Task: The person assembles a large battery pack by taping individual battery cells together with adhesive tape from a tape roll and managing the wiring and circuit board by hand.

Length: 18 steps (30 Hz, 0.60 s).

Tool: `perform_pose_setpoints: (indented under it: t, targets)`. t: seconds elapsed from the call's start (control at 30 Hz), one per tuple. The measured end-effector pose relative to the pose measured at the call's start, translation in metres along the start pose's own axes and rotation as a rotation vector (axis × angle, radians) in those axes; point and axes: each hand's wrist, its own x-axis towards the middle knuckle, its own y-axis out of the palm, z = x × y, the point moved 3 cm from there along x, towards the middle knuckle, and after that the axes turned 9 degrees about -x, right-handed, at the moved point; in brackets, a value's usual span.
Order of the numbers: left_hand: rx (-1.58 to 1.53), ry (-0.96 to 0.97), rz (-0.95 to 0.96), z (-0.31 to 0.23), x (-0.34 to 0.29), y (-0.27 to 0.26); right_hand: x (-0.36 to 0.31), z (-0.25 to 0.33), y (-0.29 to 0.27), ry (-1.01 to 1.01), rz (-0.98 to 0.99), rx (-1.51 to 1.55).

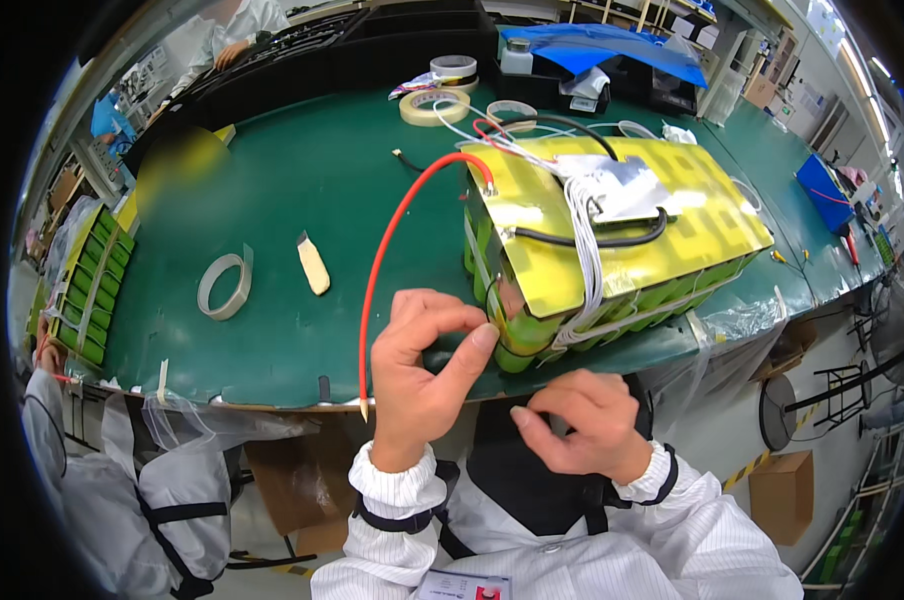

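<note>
A battery pack (662, 270) of green cells under a yellow top board stands on the green-topped bench. My left hand (422, 365) is at its near left corner, thumb and forefinger pinched together against the edge; whatever lies between the fingertips is too small to make out. My right hand (592, 425) hovers in front of the bench edge, apart from the pack, fingers curled, a gap between thumb and forefinger, nothing in it. A thick red cable (380, 250) arcs from the board down past my left hand. White wires (584, 240) run bundled over the board, beside a black cable (612, 240).
Left on the bench lie a roll of clear tape (225, 285) and a pale-handled blade (313, 265). Tape rolls (434, 107) and black bins (412, 45) sit behind. Another person's sleeve (44, 400) is beside a second pack (90, 285). A blue box (822, 195) stands right.
</note>
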Motion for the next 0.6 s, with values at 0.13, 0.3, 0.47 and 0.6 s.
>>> perform_pose_setpoints:
  t: [0.13, 0.3, 0.47, 0.6]
  targets:
    - [-0.018, -0.016, 0.01, -0.004, -0.005, 0.001, -0.001, 0.003, -0.012, 0.052, -0.038, -0.002]
    - [-0.061, -0.032, 0.018, -0.009, -0.01, -0.001, 0.006, 0.011, -0.018, 0.139, -0.079, 0.003]
    - [-0.177, -0.16, 0.014, -0.015, -0.014, 0.004, 0.013, 0.014, -0.017, 0.165, -0.124, -0.007]
    - [-0.289, -0.196, 0.045, -0.011, -0.015, 0.004, 0.015, 0.013, -0.014, 0.212, -0.153, 0.009]
